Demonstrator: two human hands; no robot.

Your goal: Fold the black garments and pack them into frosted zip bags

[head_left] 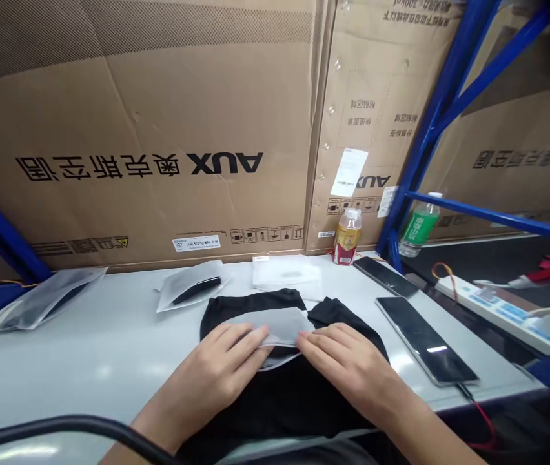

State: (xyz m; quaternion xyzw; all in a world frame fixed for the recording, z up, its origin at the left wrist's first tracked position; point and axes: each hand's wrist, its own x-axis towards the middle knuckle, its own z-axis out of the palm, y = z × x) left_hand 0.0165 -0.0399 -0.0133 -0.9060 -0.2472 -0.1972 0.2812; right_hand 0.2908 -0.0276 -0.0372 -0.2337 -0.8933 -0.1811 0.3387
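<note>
A translucent frosted bag [285, 326] lies on a black cloth item [279, 397] at the front of the white table, with something dark showing under its edge. My left hand [229, 358] is at the left side of the bag, its fingers close together and holding the bag. On the right side, my right hand [345, 361] has its fingers together on the bag's right edge, with the thumb hidden. The cloth spreads out behind and in front of both hands.
Frosted bags with dark contents [190, 285] [50, 300] and a pale one [285, 274] lie behind and left. Two phones [425, 339] [386, 276], a drink bottle [347, 237] and a power strip [502, 310] are right. Large cartons [159, 116] and blue rack bars [434, 123] stand behind.
</note>
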